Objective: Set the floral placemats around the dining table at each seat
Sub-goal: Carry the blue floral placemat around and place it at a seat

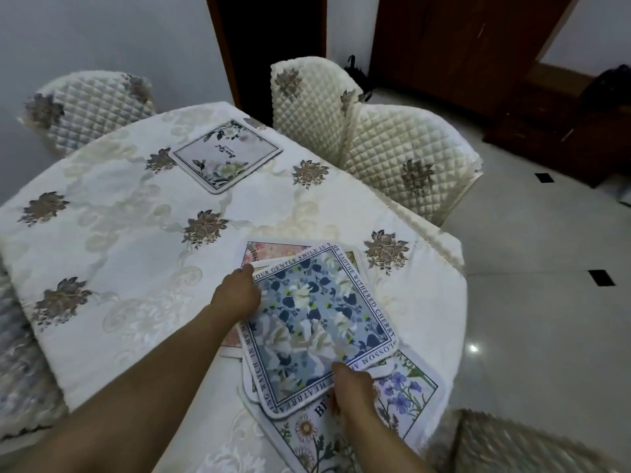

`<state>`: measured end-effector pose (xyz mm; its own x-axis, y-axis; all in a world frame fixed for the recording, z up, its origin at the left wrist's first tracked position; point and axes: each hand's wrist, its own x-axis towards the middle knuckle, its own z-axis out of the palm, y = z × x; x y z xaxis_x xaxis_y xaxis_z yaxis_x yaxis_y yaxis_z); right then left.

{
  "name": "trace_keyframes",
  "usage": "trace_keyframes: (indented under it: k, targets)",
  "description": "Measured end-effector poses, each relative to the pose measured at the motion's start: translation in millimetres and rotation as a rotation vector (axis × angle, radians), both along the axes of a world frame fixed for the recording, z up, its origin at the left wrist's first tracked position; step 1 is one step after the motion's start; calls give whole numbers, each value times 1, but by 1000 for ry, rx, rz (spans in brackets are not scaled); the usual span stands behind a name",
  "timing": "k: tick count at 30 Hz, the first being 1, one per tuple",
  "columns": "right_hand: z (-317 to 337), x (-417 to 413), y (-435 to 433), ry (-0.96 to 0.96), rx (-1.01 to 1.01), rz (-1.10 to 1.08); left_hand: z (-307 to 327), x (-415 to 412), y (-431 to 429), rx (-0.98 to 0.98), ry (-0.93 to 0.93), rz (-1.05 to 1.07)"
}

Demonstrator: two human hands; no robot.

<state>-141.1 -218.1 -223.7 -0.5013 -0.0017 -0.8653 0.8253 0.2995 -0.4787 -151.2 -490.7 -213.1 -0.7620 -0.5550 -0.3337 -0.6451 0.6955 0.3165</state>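
A blue floral placemat with a lettered border is on top of a loose pile at the table's near right. My left hand grips its left edge and my right hand grips its near edge. Under it lie a pink floral placemat and a white placemat with purple flowers. One pale floral placemat lies flat at the far side of the table, in front of a chair. The table wears a cream embroidered cloth.
Quilted cream chairs stand around the table: one at the far left, two at the far right, one at the near right. Tiled floor lies to the right, with dark wooden furniture behind.
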Motion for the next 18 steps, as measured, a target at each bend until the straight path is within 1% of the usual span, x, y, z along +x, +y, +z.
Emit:
trace_keyframes:
  k: [2, 4, 6, 8, 11, 14, 16, 18]
  targets:
    - [-1, 8, -5, 21, 13, -89, -11, -8, -3, 4, -30, 16]
    - [-4, 13, -8, 59, 22, -132, -19, -14, -5, -20, -46, 24]
    - [-6, 14, -8, 67, 43, -144, -21, -18, -9, -51, -56, 40]
    - [-6, 13, -6, 75, 43, -170, -21, -21, -12, -122, -63, 45]
    - [-7, 14, -4, 68, 0, -112, -18, -21, -14, -201, -24, 39]
    - [-10, 16, 1, 96, -30, -68, -10, -17, -15, -124, 48, 69]
    - [-12, 15, 6, 148, 10, -13, 0, -10, -16, -4, 64, 101]
    - [-12, 9, 13, 215, 46, 44, 9, -1, -16, 60, 64, 107]
